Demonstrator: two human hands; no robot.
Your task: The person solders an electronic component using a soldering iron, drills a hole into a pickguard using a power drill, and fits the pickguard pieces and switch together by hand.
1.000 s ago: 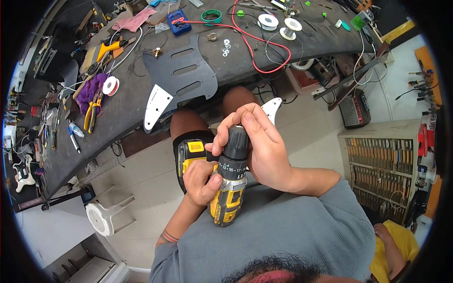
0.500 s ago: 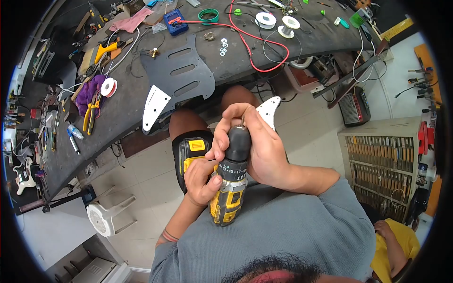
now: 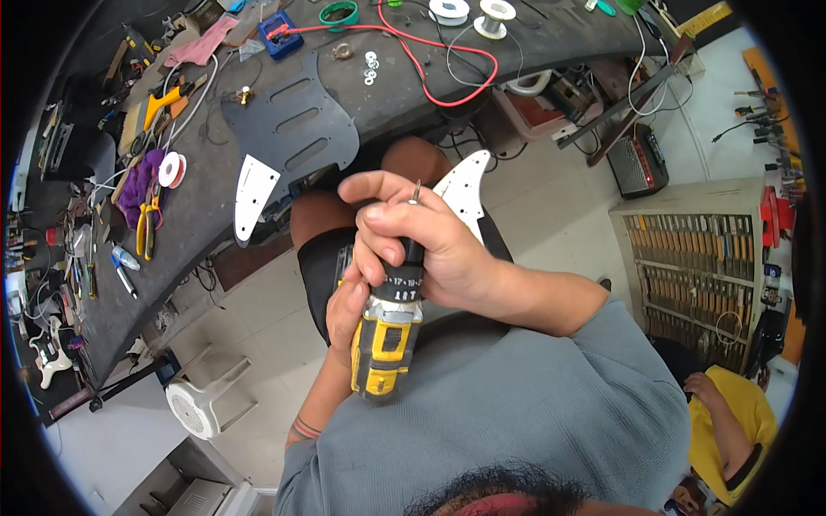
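A yellow and black cordless drill [image 3: 385, 344] is held over my lap, its nose pointing away from me. My left hand [image 3: 346, 314] grips it from the left side, partly hidden by the drill body. My right hand [image 3: 422, 232] is wrapped round the black chuck, which its fingers mostly cover. A thin bit [image 3: 417, 191] sticks up past the knuckles. Just beyond the right hand is a white plate with small holes [image 3: 465, 193]; what supports it I cannot tell.
On the dark workbench [image 3: 387, 112] lie a black pickguard [image 3: 331, 129], a white cover plate [image 3: 256, 193], pliers [image 3: 148, 225], wire spools [image 3: 495, 19] and a red cable [image 3: 456, 101]. A white stool [image 3: 194, 408] stands left. A file rack [image 3: 688, 249] and a person in yellow [image 3: 731, 430] are right.
My right hand has closed further over the chuck, hiding most of it. The drill has rolled, and its yellow-marked base no longer shows. The view has shifted, so bench items appear further left and higher.
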